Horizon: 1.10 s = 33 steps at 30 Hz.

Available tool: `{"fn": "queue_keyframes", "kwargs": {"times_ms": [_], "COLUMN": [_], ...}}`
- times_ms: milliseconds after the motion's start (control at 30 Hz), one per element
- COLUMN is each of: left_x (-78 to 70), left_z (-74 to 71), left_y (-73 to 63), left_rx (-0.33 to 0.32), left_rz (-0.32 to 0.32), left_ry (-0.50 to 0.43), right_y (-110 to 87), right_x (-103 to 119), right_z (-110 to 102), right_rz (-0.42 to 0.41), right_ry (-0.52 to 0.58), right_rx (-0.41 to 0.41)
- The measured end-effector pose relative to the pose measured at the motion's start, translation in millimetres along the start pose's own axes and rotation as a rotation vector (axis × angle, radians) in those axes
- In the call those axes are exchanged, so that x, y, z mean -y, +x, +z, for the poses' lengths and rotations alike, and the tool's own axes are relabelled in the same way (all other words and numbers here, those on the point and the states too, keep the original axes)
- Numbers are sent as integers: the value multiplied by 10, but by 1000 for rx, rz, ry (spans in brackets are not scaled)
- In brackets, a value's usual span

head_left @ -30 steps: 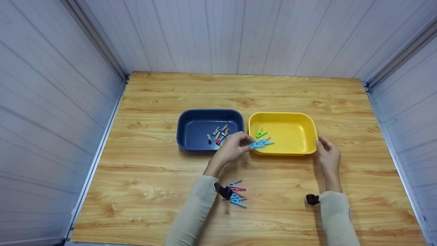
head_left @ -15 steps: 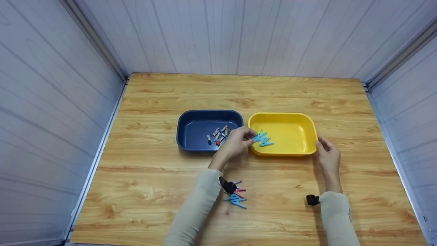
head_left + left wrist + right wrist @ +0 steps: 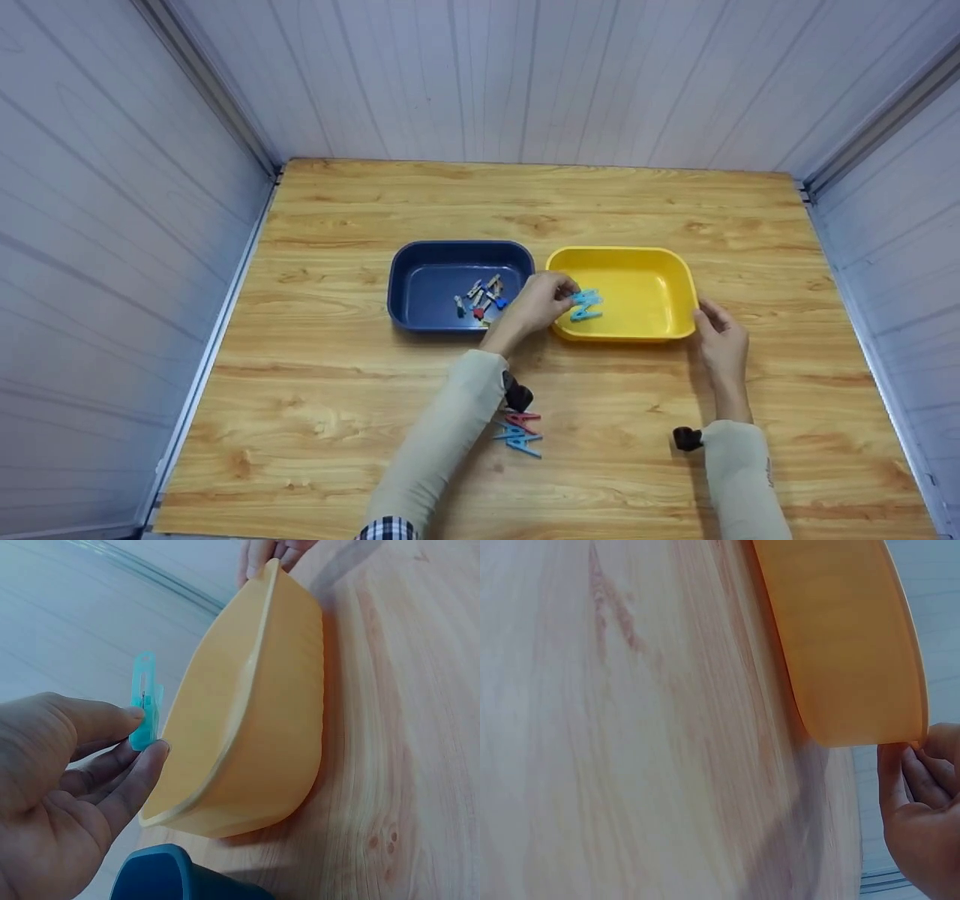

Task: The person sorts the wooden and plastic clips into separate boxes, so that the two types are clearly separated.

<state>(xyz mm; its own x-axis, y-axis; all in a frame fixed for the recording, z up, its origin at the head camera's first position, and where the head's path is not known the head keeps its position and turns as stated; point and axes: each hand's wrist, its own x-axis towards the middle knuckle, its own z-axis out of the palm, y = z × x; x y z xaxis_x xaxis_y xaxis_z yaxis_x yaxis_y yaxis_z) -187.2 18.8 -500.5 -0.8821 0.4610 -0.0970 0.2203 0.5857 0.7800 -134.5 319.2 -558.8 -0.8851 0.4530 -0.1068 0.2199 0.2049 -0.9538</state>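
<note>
My left hand (image 3: 541,301) pinches a light blue clothespin (image 3: 145,706) between thumb and fingertips, over the left part of the yellow tub (image 3: 637,334). Below it, another blue clothespin (image 3: 585,314) lies in the tub. My right hand (image 3: 724,349) holds the tub's right end at the rim; in the right wrist view thumb and fingers meet there. On the table near me, under the left forearm, lie a red clothespin (image 3: 523,420) and blue clothespins (image 3: 523,442). The sleeve partly covers that pile.
Left of the yellow tub stands a dark blue tub (image 3: 420,322), its near right corner partly behind my left hand. Several small wooden clothespins (image 3: 478,298) lie inside it. Pale panel walls (image 3: 495,82) enclose the wooden table at the back and sides.
My left hand has moved right and away from me, further over the yellow tub, carrying the blue clothespin. It now hides the green clothespin seen there earlier. The right hand has stayed put.
</note>
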Motion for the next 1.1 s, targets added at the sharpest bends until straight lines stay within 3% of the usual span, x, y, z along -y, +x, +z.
{"fn": "queue_keyframes", "kwargs": {"times_ms": [267,533,667,867,1100], "left_x": [-29,-67,-75,-77,-73], "left_z": [81,111,133,169,170], "left_y": [99,168,203,251,271], "left_rx": [-8,4,8,-12,-21], "left_rz": [-15,-117,-139,-122,-86], "left_ry": [23,14,21,65,36], "right_y": [-116,22,54,-25,-116], "right_x": [208,-19,-77,54,191], "right_z": [6,-8,-12,-2,5], "right_rz": [-15,-12,-8,7,19], "right_ry": [-15,-33,-31,-3,3], "right_rx": [20,8,12,18,16]}}
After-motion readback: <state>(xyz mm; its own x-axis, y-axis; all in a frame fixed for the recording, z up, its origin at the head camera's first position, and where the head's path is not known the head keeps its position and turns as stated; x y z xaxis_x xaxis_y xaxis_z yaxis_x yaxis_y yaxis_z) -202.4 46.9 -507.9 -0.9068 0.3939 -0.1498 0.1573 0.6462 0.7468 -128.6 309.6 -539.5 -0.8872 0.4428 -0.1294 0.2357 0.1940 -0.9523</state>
